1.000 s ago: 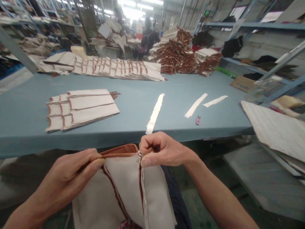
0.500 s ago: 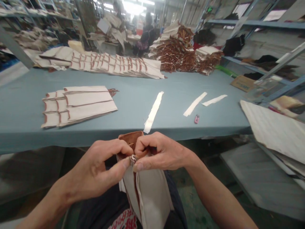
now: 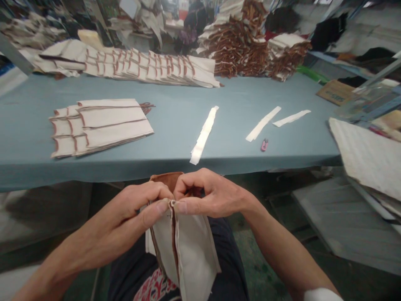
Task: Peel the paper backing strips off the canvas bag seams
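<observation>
Soft, muted light, glare on central pale strip [image 3: 204, 136], blurred background at 11 o'clock, shadow beneath table [image 3: 169, 125] at 4 o'clock, stretched edges.

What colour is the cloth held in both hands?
The cloth is off-white, with brown along its seam; the head view shows it best.

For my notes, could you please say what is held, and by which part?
The left hand and right hand pinch the pale cloth at the top of its seam.
</observation>
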{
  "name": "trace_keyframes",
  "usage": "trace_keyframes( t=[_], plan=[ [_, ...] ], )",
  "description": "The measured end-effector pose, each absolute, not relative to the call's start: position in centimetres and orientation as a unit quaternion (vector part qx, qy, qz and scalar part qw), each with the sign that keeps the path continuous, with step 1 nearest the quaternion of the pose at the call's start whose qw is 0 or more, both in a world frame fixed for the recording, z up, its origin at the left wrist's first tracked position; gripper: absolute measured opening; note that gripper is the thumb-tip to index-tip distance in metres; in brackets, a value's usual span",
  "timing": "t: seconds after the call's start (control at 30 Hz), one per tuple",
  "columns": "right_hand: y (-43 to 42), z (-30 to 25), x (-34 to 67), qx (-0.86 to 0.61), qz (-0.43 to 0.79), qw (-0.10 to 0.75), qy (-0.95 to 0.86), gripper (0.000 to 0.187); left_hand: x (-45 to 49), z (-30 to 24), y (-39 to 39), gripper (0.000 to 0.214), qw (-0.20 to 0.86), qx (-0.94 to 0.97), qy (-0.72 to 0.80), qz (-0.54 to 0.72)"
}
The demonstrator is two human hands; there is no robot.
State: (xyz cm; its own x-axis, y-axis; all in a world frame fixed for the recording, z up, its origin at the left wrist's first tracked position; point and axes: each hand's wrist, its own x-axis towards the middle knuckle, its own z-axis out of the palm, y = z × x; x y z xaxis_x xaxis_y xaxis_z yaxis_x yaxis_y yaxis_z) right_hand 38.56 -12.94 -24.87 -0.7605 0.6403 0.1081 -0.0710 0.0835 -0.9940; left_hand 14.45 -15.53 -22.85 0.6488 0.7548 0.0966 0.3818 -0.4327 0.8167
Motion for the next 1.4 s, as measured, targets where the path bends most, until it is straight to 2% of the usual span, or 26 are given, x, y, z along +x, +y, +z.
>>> trace_keyframes(
  t=[0.17, 0.3, 0.43, 0.53, 0.67, 0.9, 1.0, 1.2, 1.4],
  plan=[
    [-13.5, -24.0, 38.5, -0.229, 0.537, 0.299, -0.755, 0.023, 14.1, -22.5, -15.3, 0.044, 0.430, 0.796, 0.374, 0.204],
    [-14.3, -23.5, 38.4, -0.268, 0.404, 0.315, -0.816, 0.014, 13.7, -22.8, -15.5, 0.046, 0.434, 0.783, 0.394, 0.209],
    [-15.1, -22.9, 38.3, -0.298, 0.282, 0.304, -0.860, 0.012, 13.3, -23.1, -16.2, 0.046, 0.413, 0.774, 0.437, 0.199],
    [-15.4, -22.3, 38.2, -0.313, 0.250, 0.284, -0.871, 0.011, 13.2, -23.0, -16.6, 0.046, 0.390, 0.780, 0.451, 0.190],
    [-15.3, -21.2, 37.8, -0.324, 0.313, 0.265, -0.853, 0.008, 13.4, -22.6, -17.0, 0.046, 0.368, 0.793, 0.439, 0.207],
    [-14.5, -22.0, 36.8, -0.309, 0.589, 0.268, -0.697, 0.010, 13.6, -22.2, -16.9, 0.046, 0.398, 0.794, 0.400, 0.227],
    [-14.0, -23.5, 36.6, -0.287, 0.677, 0.251, -0.629, 0.019, 13.4, -22.8, -16.8, 0.047, 0.419, 0.784, 0.392, 0.238],
    [-14.1, -24.1, 36.5, -0.274, 0.692, 0.257, -0.617, 0.035, 13.9, -23.5, -17.1, 0.031, 0.422, 0.752, 0.423, 0.279],
    [-14.7, -23.2, 36.8, -0.294, 0.632, 0.263, -0.667, 0.034, 13.1, -23.5, -17.0, 0.030, 0.412, 0.770, 0.416, 0.253]
  ],
)
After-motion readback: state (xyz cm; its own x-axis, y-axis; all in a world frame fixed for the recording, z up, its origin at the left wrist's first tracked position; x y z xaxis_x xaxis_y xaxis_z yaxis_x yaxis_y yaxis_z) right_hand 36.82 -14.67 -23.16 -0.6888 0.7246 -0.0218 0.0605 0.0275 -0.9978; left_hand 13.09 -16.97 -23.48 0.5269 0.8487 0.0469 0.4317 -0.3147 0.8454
